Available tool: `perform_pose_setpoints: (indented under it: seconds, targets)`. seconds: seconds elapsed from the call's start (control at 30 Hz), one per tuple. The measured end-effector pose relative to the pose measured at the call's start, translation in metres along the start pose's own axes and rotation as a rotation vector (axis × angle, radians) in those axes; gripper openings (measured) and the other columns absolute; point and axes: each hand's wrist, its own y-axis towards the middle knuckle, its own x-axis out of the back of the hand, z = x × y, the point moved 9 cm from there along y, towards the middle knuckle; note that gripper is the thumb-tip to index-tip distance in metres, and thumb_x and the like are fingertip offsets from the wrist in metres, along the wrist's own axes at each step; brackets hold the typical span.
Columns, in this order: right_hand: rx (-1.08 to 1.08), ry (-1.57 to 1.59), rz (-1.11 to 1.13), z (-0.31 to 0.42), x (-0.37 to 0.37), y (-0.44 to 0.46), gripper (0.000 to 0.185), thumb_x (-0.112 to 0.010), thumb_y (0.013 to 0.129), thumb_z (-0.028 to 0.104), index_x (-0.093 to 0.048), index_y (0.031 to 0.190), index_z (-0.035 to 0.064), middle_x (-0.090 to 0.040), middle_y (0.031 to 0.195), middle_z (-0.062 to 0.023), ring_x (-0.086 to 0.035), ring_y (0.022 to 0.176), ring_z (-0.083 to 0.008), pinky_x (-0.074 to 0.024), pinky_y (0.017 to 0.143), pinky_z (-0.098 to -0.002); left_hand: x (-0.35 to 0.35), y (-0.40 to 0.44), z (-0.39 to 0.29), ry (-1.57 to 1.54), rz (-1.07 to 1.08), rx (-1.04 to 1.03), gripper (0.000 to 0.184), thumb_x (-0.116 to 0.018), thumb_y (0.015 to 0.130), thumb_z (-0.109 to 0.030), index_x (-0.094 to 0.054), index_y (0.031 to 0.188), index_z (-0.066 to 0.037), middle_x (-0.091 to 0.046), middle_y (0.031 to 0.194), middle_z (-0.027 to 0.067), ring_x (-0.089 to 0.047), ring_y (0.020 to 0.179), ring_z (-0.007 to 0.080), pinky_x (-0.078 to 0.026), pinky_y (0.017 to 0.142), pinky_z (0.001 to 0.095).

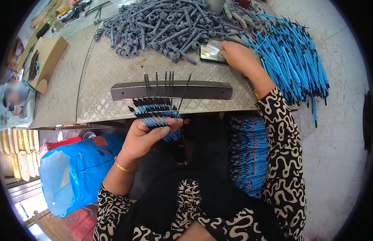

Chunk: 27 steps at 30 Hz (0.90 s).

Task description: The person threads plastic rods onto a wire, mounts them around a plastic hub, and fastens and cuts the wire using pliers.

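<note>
My left hand is closed around a bundle of thin blue rods with black ends, held upright in front of the table edge. Just beyond it lies a long metal bar, with several thin black stems crossing it. My right hand reaches to a small dark tray of fine pale metal pins. Its fingers are bent together at the tray's right end; their tips are partly hidden, and what they pinch is too small to make out.
Grey plastic fittings form a big pile at the back. More blue rods are heaped on the right, over the table edge. Tied bundles of rods stand below. A blue bag and a cardboard box are on the left.
</note>
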Motion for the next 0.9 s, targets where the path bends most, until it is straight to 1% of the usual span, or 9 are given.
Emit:
perform_pose_setpoints:
  seconds: [0.13,0.23,0.33,0.43,0.53,0.57,0.67,0.7,0.9]
  targets:
    - [-0.063,0.016,-0.031,-0.011,0.001,-0.003,0.02,-0.05,0.088,0.022,-0.056,0.094,0.0038,-0.062,0.092,-0.0175,-0.059,0.09,-0.0356,-0.0456,0.075,-0.0447,0.002,-0.002,0.0,0.021,-0.022,0.0,0.024,-0.056,0.088,-0.005,-0.061,0.11,0.004,-0.063,0.11,0.0155,-0.06,0.105,0.0236,-0.046,0.093,0.0356]
    - [-0.079,0.035,-0.039,-0.009,0.012,-0.006,0.018,-0.05,0.089,0.019,-0.055,0.095,0.0032,-0.061,0.093,-0.0183,-0.058,0.089,-0.0362,-0.0461,0.075,-0.043,0.002,-0.003,-0.003,0.042,-0.029,-0.013,0.024,-0.056,0.088,-0.005,-0.061,0.109,0.004,-0.064,0.11,0.0157,-0.061,0.102,0.0229,-0.046,0.092,0.0353]
    - [0.003,0.197,-0.143,-0.007,0.019,-0.009,0.015,-0.051,0.088,0.015,-0.054,0.096,0.002,-0.061,0.091,-0.0185,-0.059,0.085,-0.0356,-0.0464,0.074,-0.0415,0.002,-0.004,-0.005,0.058,-0.037,-0.018,0.023,-0.056,0.088,-0.005,-0.061,0.109,0.004,-0.064,0.109,0.0159,-0.061,0.102,0.0234,-0.046,0.092,0.0356]
    - [0.121,0.355,-0.334,0.002,0.032,-0.019,0.014,-0.052,0.087,0.012,-0.054,0.095,0.0008,-0.06,0.089,-0.0171,-0.059,0.082,-0.0341,-0.0462,0.071,-0.0401,0.002,-0.003,-0.005,0.048,-0.044,-0.013,0.023,-0.055,0.089,-0.004,-0.061,0.109,0.004,-0.064,0.109,0.0163,-0.061,0.103,0.0245,-0.046,0.093,0.0363]
    - [0.192,0.381,-0.188,0.031,0.034,-0.032,0.013,-0.052,0.087,0.011,-0.055,0.095,0.0014,-0.06,0.089,-0.0149,-0.059,0.083,-0.0314,-0.0458,0.072,-0.0393,0.002,-0.001,-0.003,0.042,-0.037,-0.014,0.023,-0.054,0.089,-0.004,-0.061,0.11,0.004,-0.064,0.109,0.0167,-0.06,0.105,0.0251,-0.046,0.094,0.0366]
    - [0.266,0.406,-0.145,0.04,0.027,-0.036,0.012,-0.054,0.086,0.011,-0.057,0.095,0.0045,-0.058,0.088,-0.013,-0.058,0.084,-0.0303,-0.0457,0.073,-0.0378,0.002,0.0,-0.003,0.048,-0.039,-0.009,0.023,-0.054,0.089,-0.004,-0.061,0.11,0.004,-0.064,0.109,0.0166,-0.061,0.104,0.0249,-0.046,0.094,0.0364]
    - [0.287,0.344,-0.025,0.073,0.027,-0.062,0.013,-0.055,0.086,0.012,-0.059,0.098,0.0082,-0.058,0.09,-0.0114,-0.058,0.084,-0.0301,-0.0459,0.073,-0.0374,0.0,0.001,-0.004,0.055,-0.048,0.001,0.022,-0.055,0.089,-0.004,-0.061,0.109,0.004,-0.064,0.108,0.0165,-0.061,0.104,0.0245,-0.046,0.093,0.0357]
    - [0.306,0.335,-0.043,0.076,0.024,-0.067,0.015,-0.055,0.086,0.013,-0.06,0.1,0.0102,-0.058,0.091,-0.01,-0.058,0.084,-0.0302,-0.0462,0.072,-0.0378,-0.001,0.001,-0.004,0.059,-0.047,0.0,0.022,-0.055,0.089,-0.004,-0.061,0.109,0.004,-0.064,0.108,0.0166,-0.061,0.104,0.0245,-0.046,0.093,0.0357]
    - [0.263,0.295,0.024,0.08,0.016,-0.07,0.018,-0.054,0.086,0.014,-0.062,0.102,0.0122,-0.058,0.09,-0.0085,-0.059,0.086,-0.0281,-0.0472,0.074,-0.0373,-0.002,0.003,-0.005,0.086,-0.025,-0.008,0.023,-0.056,0.089,-0.005,-0.061,0.109,0.005,-0.064,0.108,0.0171,-0.061,0.104,0.025,-0.045,0.094,0.0356]
